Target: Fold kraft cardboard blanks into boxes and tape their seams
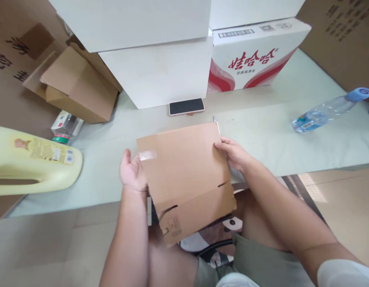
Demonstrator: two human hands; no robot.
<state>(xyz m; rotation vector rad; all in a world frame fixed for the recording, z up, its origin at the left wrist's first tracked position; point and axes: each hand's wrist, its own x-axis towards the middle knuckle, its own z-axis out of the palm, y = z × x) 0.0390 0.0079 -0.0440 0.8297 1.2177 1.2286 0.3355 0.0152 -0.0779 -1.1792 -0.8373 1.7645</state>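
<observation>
A flattened brown cardboard box (184, 163) is held tilted over the table's front edge and my lap. Its lower flap has slits and a small printed mark, and clear tape shows at its upper left. My right hand (232, 153) grips the right edge, thumb on the front face and the other fingers partly hidden. At the left edge, my left hand (133, 171) supports the cardboard with its fingers mostly hidden behind it and its thumb raised off the face.
On the pale green tablecloth (259, 119) lie a black-screened phone (187, 107) and a tilted-looking water bottle (324, 111). White cartons (160, 75) stand behind. To the left are an open brown box (83, 85), a clear bottle (66, 125) and a yellow jug (38, 159).
</observation>
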